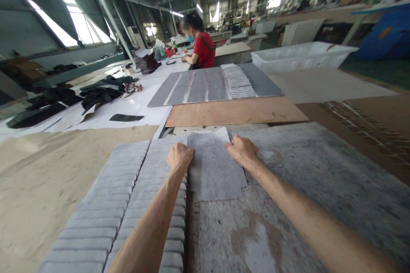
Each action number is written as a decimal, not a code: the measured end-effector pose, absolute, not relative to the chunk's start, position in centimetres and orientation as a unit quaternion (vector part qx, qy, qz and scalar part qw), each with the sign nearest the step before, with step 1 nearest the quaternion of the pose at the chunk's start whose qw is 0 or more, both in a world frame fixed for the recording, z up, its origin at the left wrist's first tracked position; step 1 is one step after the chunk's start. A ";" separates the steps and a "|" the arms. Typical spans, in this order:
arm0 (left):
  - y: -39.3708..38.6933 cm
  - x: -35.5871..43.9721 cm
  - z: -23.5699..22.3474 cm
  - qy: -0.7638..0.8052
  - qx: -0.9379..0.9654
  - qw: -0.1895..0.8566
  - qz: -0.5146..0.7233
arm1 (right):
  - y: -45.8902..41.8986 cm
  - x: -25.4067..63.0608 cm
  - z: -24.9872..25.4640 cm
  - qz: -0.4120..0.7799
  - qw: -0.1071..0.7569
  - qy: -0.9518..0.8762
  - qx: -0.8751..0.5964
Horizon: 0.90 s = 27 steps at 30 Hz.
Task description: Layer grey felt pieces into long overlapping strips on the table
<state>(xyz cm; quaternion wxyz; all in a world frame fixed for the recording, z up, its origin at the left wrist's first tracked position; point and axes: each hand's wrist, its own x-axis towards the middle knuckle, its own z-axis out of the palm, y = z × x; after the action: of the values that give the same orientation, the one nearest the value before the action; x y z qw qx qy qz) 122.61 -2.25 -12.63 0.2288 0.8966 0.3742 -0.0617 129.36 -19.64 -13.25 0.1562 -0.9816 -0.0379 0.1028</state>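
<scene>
My left hand [180,158] and my right hand [241,150] sit at the far part of a grey felt sheet [213,170], one on each side edge, fingers curled down onto it. The fingertips are hidden under the knuckles. This sheet lies on a large mottled grey board [288,204] with worn pale patches. Immediately left of it, under my left forearm, runs a grey ribbed padded panel [96,217] with a dark seam along its length.
Tan paper [41,183] covers the surface at left. Ahead lie a plywood board [235,111] and a striped grey panel [205,86]. Beyond, a person in a red shirt [203,47] works at a white table [134,108] holding black fabric pieces. A white plastic bin [303,56] stands far right.
</scene>
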 end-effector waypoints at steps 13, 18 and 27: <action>-2.4 122.7 -11.4 0.391 0.883 0.253 -0.056 | -19.6 129.7 -13.0 0.117 0.159 -0.031 -0.980; -2.7 122.5 -12.1 0.401 0.881 0.249 -0.033 | -19.5 129.9 -13.2 0.121 0.152 -0.027 -0.981; -3.2 121.9 -13.2 0.419 0.874 0.233 0.075 | -19.7 128.7 -14.1 0.035 0.148 -0.039 -0.988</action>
<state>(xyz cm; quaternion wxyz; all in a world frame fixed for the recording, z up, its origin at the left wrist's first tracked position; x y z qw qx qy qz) 121.88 -3.15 -13.16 0.2329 0.8742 0.4193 0.0750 128.66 -19.66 -14.07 0.1482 -0.9876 -0.0388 0.0351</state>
